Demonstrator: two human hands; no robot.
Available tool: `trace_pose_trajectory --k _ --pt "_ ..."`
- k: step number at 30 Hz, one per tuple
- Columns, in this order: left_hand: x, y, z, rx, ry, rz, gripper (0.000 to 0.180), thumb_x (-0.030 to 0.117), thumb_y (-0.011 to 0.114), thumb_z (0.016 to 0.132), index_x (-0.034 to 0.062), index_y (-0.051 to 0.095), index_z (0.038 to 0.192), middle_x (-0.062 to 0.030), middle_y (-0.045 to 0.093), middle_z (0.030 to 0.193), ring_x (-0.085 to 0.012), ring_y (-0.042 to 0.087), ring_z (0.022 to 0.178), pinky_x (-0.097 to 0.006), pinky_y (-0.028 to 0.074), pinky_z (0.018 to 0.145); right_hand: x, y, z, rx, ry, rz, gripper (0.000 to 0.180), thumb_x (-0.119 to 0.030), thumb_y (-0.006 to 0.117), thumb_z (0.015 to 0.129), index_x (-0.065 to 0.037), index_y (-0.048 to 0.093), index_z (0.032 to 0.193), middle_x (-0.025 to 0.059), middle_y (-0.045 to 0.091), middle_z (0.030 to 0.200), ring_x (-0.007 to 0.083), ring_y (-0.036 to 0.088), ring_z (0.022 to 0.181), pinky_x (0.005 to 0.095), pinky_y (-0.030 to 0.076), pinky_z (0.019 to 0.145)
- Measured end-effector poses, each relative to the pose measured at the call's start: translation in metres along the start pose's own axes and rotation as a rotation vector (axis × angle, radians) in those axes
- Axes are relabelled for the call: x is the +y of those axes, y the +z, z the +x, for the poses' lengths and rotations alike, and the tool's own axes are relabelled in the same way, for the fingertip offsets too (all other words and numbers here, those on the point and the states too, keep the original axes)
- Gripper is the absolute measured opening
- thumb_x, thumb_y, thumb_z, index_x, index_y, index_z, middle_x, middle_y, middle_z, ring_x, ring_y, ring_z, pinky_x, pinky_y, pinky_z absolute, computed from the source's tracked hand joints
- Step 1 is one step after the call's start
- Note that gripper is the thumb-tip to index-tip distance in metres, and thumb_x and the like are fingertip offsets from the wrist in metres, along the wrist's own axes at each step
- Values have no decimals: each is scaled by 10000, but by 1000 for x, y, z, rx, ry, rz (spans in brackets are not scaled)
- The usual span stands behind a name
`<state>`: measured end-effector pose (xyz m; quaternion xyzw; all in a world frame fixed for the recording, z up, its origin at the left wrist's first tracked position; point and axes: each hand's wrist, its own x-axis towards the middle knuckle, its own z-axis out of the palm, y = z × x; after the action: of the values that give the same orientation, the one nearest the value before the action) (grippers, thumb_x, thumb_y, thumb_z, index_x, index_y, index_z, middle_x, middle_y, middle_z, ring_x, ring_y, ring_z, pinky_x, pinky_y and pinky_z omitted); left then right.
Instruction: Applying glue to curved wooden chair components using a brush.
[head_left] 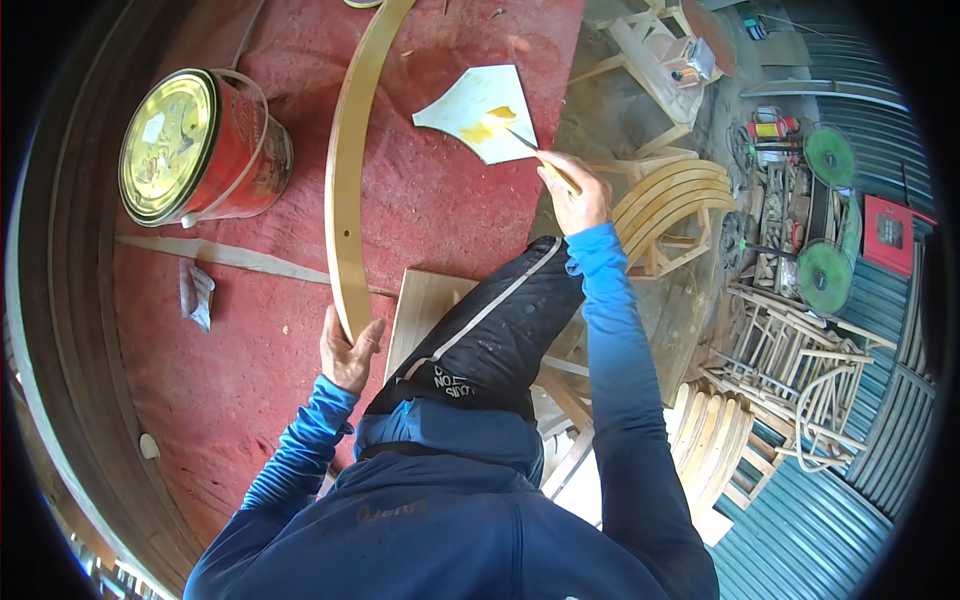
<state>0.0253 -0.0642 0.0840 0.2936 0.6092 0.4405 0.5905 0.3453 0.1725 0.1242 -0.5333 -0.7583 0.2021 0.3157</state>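
Note:
My left hand [348,352] is closed around the near end of a long curved wooden strip [346,200], which has a small dark hole in its face. The strip runs away from me over a red-covered surface. Pinched in my right hand [582,195] is a slim brush [561,172] with a pale wooden handle and a thin dark tip. That tip reaches the edge of a white, shield-shaped board [488,88], near yellow-brown smears [488,128] of paste or paint. Whether the tip touches the board, I cannot tell.
A red paint bucket [243,150] with a yellowed lid stands on the red sheet [230,330] at left. Near it lies a crumpled packet [196,294]. Curved wooden parts [672,205] are stacked at right, beyond them a machine with green wheels [828,157] and piled wooden frames [790,350].

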Motion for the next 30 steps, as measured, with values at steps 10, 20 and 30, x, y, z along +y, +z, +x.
trace_pose_trajectory --k 10,20,30 --pt "6 -4 10 187 204 457 404 208 753 889 16 522 1159 -194 623 822 -255 618 687 -385 514 660 9 11 28 1 -6 -26 210 -61 725 885 -26 724 1092 140 739 1047 247 721 958 318 554 842" --pt "12 -3 26 255 227 557 400 165 769 854 23 548 1157 -226 654 827 -336 704 742 -388 544 662 13 24 37 -121 -98 -89 217 -18 701 862 -44 722 1076 151 731 1052 304 705 966 363 552 850" --pt "32 2 54 246 465 614 542 190 765 836 76 571 1328 -195 695 931 -367 704 836 -400 571 751 -2 6 36 -291 -119 -99 221 -35 709 842 -62 729 1061 138 736 1040 299 704 963 359 553 845"
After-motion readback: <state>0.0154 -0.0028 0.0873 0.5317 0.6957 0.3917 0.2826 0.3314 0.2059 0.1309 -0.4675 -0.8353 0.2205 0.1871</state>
